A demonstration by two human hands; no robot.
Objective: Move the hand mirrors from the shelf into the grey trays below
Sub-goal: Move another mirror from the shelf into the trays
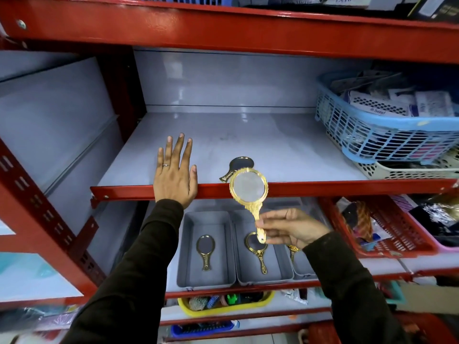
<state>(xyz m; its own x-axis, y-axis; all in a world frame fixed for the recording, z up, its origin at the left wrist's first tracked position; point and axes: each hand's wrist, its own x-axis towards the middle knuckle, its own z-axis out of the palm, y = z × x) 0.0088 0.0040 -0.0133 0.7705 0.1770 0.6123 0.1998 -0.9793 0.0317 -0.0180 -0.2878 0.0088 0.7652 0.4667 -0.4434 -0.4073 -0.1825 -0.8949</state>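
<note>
My right hand [290,228] pinches the handle of a gold-framed hand mirror [249,188], held upright in front of the red shelf edge. Behind it a second mirror [240,164] lies on the grey shelf [285,150] near the front. My left hand [175,171] rests flat on that shelf's edge, fingers spread, holding nothing. On the shelf below stand three grey trays side by side. The left tray [188,247] holds one gold mirror [205,250], and the middle tray [239,259] holds another gold mirror [257,252]. My right hand hides most of the right tray [301,269], where a gold handle [293,252] shows.
A blue basket [372,125] full of packets sits on a white basket [407,170] at the shelf's right end. A red basket [387,229] of goods stands right of the trays. A yellow tray [223,304] of combs lies one shelf lower. Red uprights frame the left side.
</note>
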